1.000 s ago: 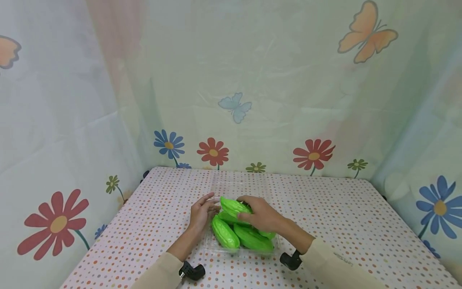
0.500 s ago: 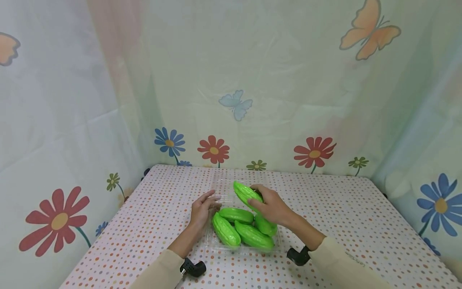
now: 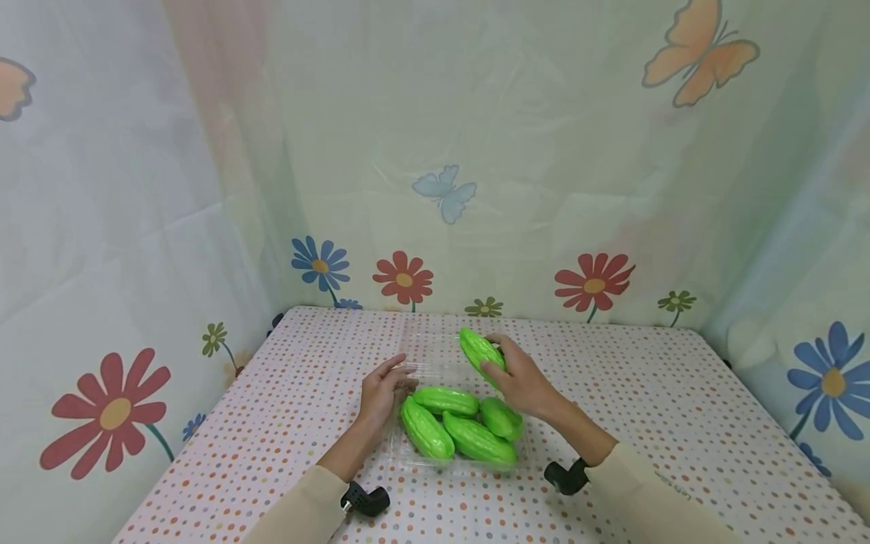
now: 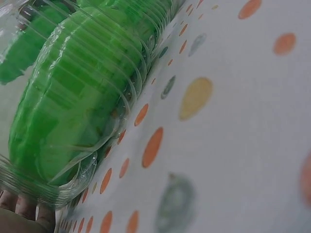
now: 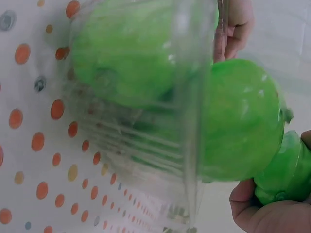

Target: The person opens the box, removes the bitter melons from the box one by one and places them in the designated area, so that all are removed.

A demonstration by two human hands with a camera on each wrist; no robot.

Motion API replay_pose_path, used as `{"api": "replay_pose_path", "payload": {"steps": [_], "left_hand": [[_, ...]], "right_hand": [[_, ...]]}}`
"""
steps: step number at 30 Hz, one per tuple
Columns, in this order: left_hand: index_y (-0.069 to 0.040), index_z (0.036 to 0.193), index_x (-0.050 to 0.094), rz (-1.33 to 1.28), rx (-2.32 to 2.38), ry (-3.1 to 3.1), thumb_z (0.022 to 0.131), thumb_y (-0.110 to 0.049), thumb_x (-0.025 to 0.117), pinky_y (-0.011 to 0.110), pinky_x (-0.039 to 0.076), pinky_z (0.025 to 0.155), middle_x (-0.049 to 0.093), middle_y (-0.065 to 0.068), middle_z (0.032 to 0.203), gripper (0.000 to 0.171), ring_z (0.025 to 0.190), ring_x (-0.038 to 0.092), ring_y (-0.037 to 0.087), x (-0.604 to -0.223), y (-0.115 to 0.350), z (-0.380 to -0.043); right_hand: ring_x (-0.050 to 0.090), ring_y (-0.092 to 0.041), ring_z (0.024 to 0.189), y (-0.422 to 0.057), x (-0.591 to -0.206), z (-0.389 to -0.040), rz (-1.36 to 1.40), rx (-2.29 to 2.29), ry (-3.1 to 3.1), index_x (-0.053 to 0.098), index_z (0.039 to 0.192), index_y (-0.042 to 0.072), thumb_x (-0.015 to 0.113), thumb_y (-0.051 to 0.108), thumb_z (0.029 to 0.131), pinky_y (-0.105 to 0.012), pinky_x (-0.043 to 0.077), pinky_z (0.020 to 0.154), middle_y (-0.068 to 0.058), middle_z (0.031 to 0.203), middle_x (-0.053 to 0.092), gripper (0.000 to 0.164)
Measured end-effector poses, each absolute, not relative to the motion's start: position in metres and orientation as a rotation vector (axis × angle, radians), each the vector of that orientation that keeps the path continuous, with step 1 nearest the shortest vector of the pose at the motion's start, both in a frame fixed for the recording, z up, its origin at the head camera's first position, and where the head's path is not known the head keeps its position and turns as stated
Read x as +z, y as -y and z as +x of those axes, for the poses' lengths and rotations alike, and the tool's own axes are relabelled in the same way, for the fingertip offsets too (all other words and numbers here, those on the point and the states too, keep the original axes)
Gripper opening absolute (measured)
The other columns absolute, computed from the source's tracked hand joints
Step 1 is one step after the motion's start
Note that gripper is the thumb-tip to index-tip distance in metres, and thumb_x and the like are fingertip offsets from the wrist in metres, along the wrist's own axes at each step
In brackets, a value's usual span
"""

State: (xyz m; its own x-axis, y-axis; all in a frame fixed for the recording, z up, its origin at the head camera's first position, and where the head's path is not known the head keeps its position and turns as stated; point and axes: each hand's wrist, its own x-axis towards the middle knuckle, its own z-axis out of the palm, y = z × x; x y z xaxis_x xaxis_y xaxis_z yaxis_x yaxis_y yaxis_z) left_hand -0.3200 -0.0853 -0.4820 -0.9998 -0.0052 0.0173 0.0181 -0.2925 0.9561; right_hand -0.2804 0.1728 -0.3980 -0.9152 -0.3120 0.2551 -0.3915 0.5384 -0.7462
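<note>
Gourd, right hand pinching it, slanted lengthwise over the far side of the clear box — left hand (fingers loose) at its left.

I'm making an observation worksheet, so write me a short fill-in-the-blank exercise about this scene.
1. The right hand holds a gourd coloured ____.
2. Inside the clear container, the head view shows ____ more gourds.
3. The other hand, holding no gourd, is the ____ one.
4. The tablecloth has a pattern of polka ____.

Missing words: green; four; left; dots.
</note>
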Motion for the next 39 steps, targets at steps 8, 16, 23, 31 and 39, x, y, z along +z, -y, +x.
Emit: {"api": "replay_pose_path", "payload": {"steps": [8, 16, 23, 31, 39], "left_hand": [[0.001, 0.145, 0.051, 0.009, -2.488, 1.874, 0.096, -0.003, 0.056, 0.031, 0.058, 0.082, 0.066, 0.024, 0.127, 0.049, 0.091, 0.071, 0.019, -0.480, 0.084, -0.320], [0.002, 0.145, 0.051, 0.003, -2.489, 1.882, 0.095, -0.001, 0.055, 0.031, 0.058, 0.082, 0.067, 0.022, 0.125, 0.050, 0.090, 0.071, 0.018, -0.481, 0.084, -0.321], [0.003, 0.145, 0.050, -0.019, -2.512, 1.850, 0.095, 0.000, 0.055, 0.030, 0.057, 0.082, 0.066, 0.024, 0.126, 0.050, 0.091, 0.071, 0.020, -0.480, 0.084, -0.320], [0.003, 0.147, 0.048, -0.038, -2.455, 1.905, 0.099, -0.006, 0.054, 0.034, 0.059, 0.082, 0.067, 0.023, 0.126, 0.049, 0.091, 0.071, 0.021, -0.485, 0.086, -0.318], [0.001, 0.147, 0.048, -0.034, -2.473, 1.888, 0.099, -0.005, 0.054, 0.037, 0.058, 0.086, 0.065, 0.025, 0.129, 0.048, 0.095, 0.072, 0.025, -0.484, 0.085, -0.320]], "right_hand": [[0.059, -0.027, 0.096, -0.188, -0.401, -0.288, 0.498, 1.259, 2.694, 0.030, 0.150, -0.006, 0.045, 0.021, 0.108, -0.040, 0.051, 0.077, -0.024, 0.121, 0.054, 0.052], [0.054, -0.025, 0.084, -0.207, -0.404, -0.299, 0.354, 1.268, 2.704, 0.027, 0.147, -0.013, 0.046, 0.018, 0.106, -0.035, 0.047, 0.070, -0.025, 0.108, 0.053, 0.054], [0.054, -0.026, 0.085, -0.218, -0.409, -0.306, 0.164, 1.302, 2.740, 0.026, 0.145, -0.013, 0.044, 0.020, 0.106, -0.034, 0.047, 0.070, -0.025, 0.108, 0.052, 0.054], [0.052, -0.022, 0.075, -0.224, -0.422, -0.306, 0.004, 1.316, 2.810, 0.031, 0.136, -0.013, 0.047, 0.023, 0.104, -0.032, 0.046, 0.062, -0.018, 0.092, 0.053, 0.050], [0.051, -0.021, 0.069, -0.229, -0.426, -0.315, -0.120, 1.256, 2.860, 0.038, 0.121, -0.011, 0.050, 0.025, 0.102, -0.030, 0.045, 0.057, -0.015, 0.085, 0.050, 0.043]]}}
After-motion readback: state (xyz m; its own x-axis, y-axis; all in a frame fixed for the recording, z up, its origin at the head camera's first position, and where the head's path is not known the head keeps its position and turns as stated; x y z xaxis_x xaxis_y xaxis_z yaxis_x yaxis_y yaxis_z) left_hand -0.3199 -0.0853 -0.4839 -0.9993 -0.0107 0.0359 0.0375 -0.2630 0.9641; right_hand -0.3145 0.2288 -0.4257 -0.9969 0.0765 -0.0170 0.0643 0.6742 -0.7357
